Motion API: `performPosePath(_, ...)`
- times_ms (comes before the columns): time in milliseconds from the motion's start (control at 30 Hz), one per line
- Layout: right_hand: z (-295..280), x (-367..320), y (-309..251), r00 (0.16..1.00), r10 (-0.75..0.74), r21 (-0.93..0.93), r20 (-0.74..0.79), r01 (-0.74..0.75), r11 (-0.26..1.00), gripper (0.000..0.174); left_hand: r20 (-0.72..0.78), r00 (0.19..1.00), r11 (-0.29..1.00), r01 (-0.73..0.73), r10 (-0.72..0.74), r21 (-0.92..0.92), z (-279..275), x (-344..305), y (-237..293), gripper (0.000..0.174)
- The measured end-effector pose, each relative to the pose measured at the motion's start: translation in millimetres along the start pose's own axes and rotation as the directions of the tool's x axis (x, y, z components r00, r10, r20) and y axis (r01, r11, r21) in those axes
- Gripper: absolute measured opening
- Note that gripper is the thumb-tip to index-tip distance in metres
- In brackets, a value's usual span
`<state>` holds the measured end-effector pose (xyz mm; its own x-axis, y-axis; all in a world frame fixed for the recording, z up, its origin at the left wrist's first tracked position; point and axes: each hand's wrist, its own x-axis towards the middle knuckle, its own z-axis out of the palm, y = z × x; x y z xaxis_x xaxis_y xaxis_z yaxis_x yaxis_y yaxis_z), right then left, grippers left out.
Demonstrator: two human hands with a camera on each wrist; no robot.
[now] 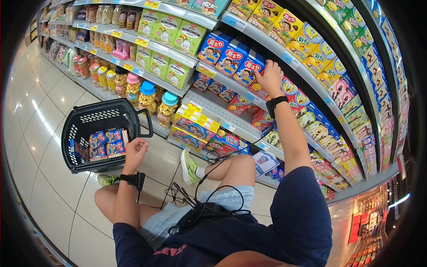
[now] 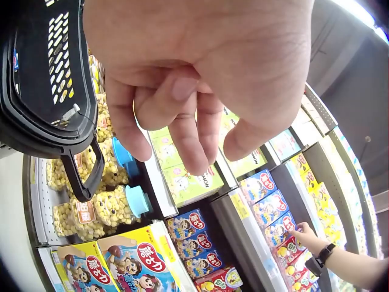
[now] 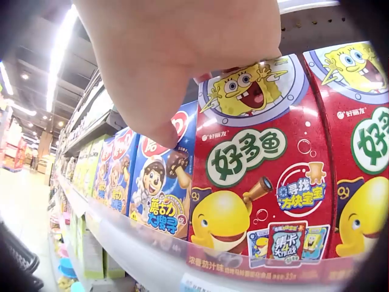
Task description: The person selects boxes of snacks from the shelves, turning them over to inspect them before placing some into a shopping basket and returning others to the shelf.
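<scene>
So, blue box point(image 3: 161, 188) at the end of the blue row on the shelf point(image 3: 161, 257), upright and just beside a red box point(image 3: 255, 161). Right hand point(image 1: 270, 79) up at the top, around where blue and red meet. Thumb down in front of the blue box, other fingers bent over at the top edge with the tips mostly hidden. Gripping or only touching? Honestly can't tell. More blue boxes to the left along that same row, more red ones to the right. Yellow boxes point(image 1: 269, 15) one shelf up, green boxes point(image 1: 190, 36) further left, big jars point(image 1: 148, 101) of yellow stuff with blue lids lower down.

Left hand point(image 1: 136, 152) well apart from all that, over by the basket point(image 1: 98, 166), near the handle, fingers loosely curled with nothing in them. Bunch of blue packs point(image 1: 106, 146) inside the basket. Black band point(image 1: 275, 105) on each wrist, tangle of black cables point(image 1: 202, 211) over the lap, light shorts point(image 1: 227, 194), yellow-green shoe point(image 1: 190, 168) on pale floor tiles point(image 1: 49, 151).
</scene>
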<state>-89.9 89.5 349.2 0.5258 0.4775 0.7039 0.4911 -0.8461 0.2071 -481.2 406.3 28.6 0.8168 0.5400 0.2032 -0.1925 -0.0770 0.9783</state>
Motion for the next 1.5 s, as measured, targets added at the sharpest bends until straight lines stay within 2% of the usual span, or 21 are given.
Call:
performPosePath(200,-8.7,-4.3,-10.7,1.000,-0.008,-0.112,0.026,0.011,0.994,0.068,0.016,1.000,0.999,0.009,-0.010,0.040,2.6,-1.5,5.1,0.006)
performPosePath(267,-14.3,-6.3,-22.2,0.984,-0.069,-0.135,-0.162,0.047,0.990,0.073,0.021,1.000,1.000,0.014,-0.015,0.018,3.4,0.9,1.8,0.007)
performPosePath(400,-47.4,-7.8,-79.7,0.899,-0.291,0.060,-0.327,0.327,0.943,0.064,-0.002,0.999,0.999,-0.049,0.049,0.013,6.8,5.7,-0.8,0.011)
performPosePath(467,-48.3,-13.6,-122.0,0.860,-0.372,0.254,-0.350,0.469,0.846,0.051,0.029,0.993,0.993,-0.115,0.114,0.037,5.3,9.3,13.0,0.016)
performPosePath(500,-52.6,-22.3,-147.0,0.860,-0.395,0.381,-0.322,0.500,0.778,0.043,0.036,0.997,0.998,-0.067,0.066,0.018,7.7,7.7,12.2,0.014)
performPosePath(567,-32.0,-35.1,-207.9,0.844,-0.459,0.541,-0.278,0.533,0.651,0.036,0.023,0.989,0.987,-0.148,0.147,0.064,7.7,7.9,22.2,0.013)
performPosePath(600,-13.4,-46.0,-234.2,0.895,-0.439,0.801,-0.074,0.316,0.508,0.029,0.028,0.987,0.985,-0.157,0.156,0.067,5.4,6.5,39.3,0.012)
performPosePath(633,4.0,-58.6,-255.3,0.879,-0.452,0.934,0.149,0.026,0.357,0.023,0.017,0.989,0.988,-0.150,0.150,0.034,4.8,5.6,44.7,0.011)
performPosePath(667,29.5,-67.9,-284.5,0.837,-0.493,0.954,0.235,-0.101,0.284,0.018,0.019,0.988,0.988,-0.152,0.152,-0.005,5.2,6.6,48.8,0.011)
performPosePath(700,36.7,-75.6,-319.6,0.714,-0.587,0.924,0.382,-0.311,0.223,0.019,0.039,0.993,0.993,-0.110,0.112,-0.045,3.5,6.7,52.8,0.011)
performPosePath(733,68.0,-82.4,-348.0,0.595,-0.681,0.892,0.427,-0.401,0.209,0.022,0.028,0.995,0.994,-0.099,0.101,-0.044,2.6,10.1,54.4,0.011)
performPosePath(800,83.7,-97.0,-416.9,0.399,-0.729,0.740,0.557,-0.636,0.217,0.029,-0.007,0.994,0.973,-0.107,0.108,-0.203,-2.4,7.6,55.2,0.010)
performPosePath(867,97.2,-109.1,-481.9,0.211,-0.761,0.601,0.614,-0.750,0.277,0.031,-0.041,0.989,0.975,-0.146,0.142,-0.165,-23.3,2.4,67.3,0.008)
performPosePath(933,131.4,-127.5,-538.9,0.102,-0.770,0.530,0.630,-0.782,0.329,0.034,-0.100,0.984,0.964,-0.163,0.145,-0.209,-41.5,-1.2,67.5,0.008)
performPosePath(1000,180.3,-150.6,-584.7,-0.018,-0.724,0.450,0.690,-0.773,0.448,0.035,-0.173,0.953,0.960,-0.265,0.247,-0.089,-59.5,-2.8,69.8,0.007)
performPosePath(1100,267.9,-199.2,-632.7,-0.168,-0.507,0.263,0.845,-0.696,0.668,0.046,-0.193,0.944,0.963,-0.269,0.268,0.022,-73.4,-6.4,72.0,0.008)
performPosePath(1167,295.7,-218.1,-649.6,-0.244,-0.327,0.105,0.913,-0.633,0.767,0.069,-0.208,0.932,0.954,-0.286,0.298,0.086,-75.3,-3.8,72.2,0.009)
performPosePath(1300,337.4,-250.2,-665.1,-0.346,-0.181,-0.045,0.920,-0.554,0.831,0.086,-0.189,0.950,0.969,-0.242,0.247,0.047,-86.5,2.7,80.1,0.010)
performPosePath(1333,346.0,-255.5,-667.6,-0.357,-0.177,-0.057,0.917,-0.556,0.829,0.086,-0.182,0.955,0.972,-0.232,0.236,0.043,-90.1,3.7,80.3,0.010)
performPosePath(1400,356.8,-264.5,-672.0,-0.425,-0.175,-0.014,0.888,-0.405,0.914,0.086,-0.169,0.956,0.971,-0.228,0.238,0.079,-96.8,3.0,82.5,0.010)
performPosePath(1500,378.2,-282.4,-675.3,-0.397,-0.173,0.014,0.901,-0.374,0.927,0.075,-0.156,0.967,0.979,-0.195,0.203,0.065,-101.1,3.5,84.7,0.011)
